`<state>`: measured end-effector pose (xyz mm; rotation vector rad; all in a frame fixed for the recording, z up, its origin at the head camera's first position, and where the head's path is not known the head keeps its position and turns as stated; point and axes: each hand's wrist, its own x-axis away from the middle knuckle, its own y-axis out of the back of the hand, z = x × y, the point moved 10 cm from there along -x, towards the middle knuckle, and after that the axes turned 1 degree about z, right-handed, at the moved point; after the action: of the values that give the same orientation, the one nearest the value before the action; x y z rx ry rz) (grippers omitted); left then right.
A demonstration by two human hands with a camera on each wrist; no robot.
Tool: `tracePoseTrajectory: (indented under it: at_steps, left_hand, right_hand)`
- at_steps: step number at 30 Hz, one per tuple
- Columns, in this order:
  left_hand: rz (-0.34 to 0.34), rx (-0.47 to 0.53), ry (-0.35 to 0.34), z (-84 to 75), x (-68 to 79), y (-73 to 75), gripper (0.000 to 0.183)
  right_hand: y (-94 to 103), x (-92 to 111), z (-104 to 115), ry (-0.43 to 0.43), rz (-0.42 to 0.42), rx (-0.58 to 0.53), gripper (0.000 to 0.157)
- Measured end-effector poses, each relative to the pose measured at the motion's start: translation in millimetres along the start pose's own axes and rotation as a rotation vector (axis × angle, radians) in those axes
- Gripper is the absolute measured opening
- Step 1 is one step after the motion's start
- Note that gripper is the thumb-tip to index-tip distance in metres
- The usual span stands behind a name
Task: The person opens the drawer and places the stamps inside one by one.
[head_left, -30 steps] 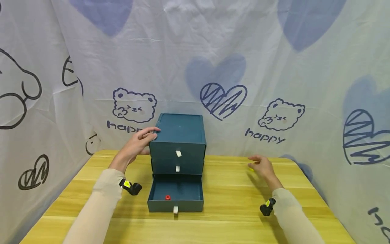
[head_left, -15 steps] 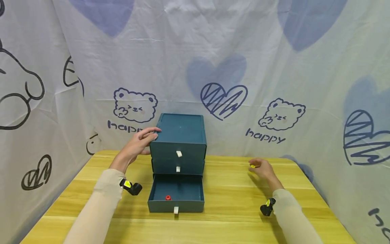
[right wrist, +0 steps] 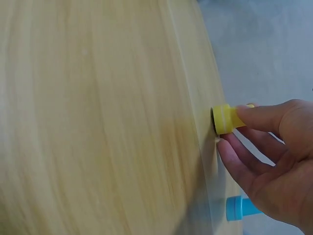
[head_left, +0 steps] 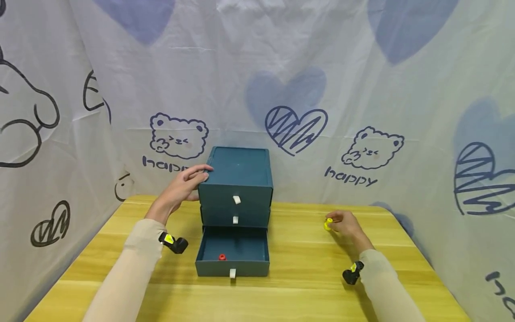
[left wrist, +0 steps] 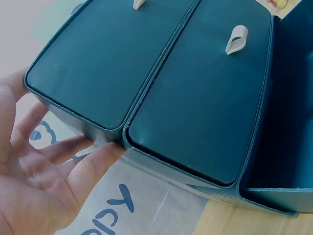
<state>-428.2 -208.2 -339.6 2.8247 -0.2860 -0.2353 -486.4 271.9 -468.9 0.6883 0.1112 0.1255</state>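
Observation:
My right hand [head_left: 347,226] pinches a small yellow stamp-like piece [right wrist: 223,119], with a wide round base and narrower stem, between thumb and fingers at the table's far right. A similar blue piece [right wrist: 235,208] stands beside that hand in the right wrist view; the head view hides it. My left hand [head_left: 179,191] rests against the upper left edge of a dark teal drawer cabinet [head_left: 237,167], its fingers [left wrist: 95,164] extended along the side. The cabinet's bottom drawer [head_left: 232,268] is pulled out, and a small red piece [head_left: 222,257] lies inside near the front.
Two upper drawers [head_left: 235,192] are closed, each with a white tab [head_left: 236,200]. A wooden table [head_left: 306,277] carries everything. A printed cloth [head_left: 297,53] hangs right behind the table and at both sides.
My right hand has shifted slightly toward me, and the yellow piece has come further into sight at its fingertips. The left hand stays on the cabinet; the drawers stay as they were.

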Motion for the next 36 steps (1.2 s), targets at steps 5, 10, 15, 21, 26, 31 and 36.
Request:
tracePoseTrajectory:
  at_steps: [5, 10, 15, 21, 26, 31, 36]
  left_hand:
    - [-0.002, 0.003, 0.004, 1.2, -0.5, -0.1, 0.05]
    - [-0.007, 0.003, 0.007, 3.8, 0.8, 0.4, 0.049]
    - [-0.006, -0.008, 0.0, 2.8, 1.4, -0.1, 0.05]
    - [0.002, 0.006, -0.002, 1.2, 1.6, 1.3, 0.05]
    - [0.003, 0.001, -0.002, -0.2, 0.5, 0.3, 0.051]
    - [0.006, -0.003, -0.007, -0.9, -1.3, -1.3, 0.052]
    - [0.005, -0.005, -0.005, -1.6, -1.9, -2.4, 0.051]
  right_hand:
    - [-3.2, 1.5, 5.5, -0.001, 0.002, -0.015, 0.03]
    - [-8.0, 2.7, 11.8, -0.017, 0.017, -0.048, 0.032]
    - [-12.7, 3.1, 17.2, -0.025, 0.032, -0.053, 0.032]
    - [-16.6, 3.4, 37.2, 0.008, 0.054, -0.088, 0.032]
    - [-18.6, 6.2, 61.2, 0.07, 0.07, -0.141, 0.032]
    - [-25.1, 11.1, 80.9, 0.118, 0.112, -0.188, 0.033]
    - [-27.5, 17.3, 92.4, 0.12, 0.135, -0.168, 0.032]
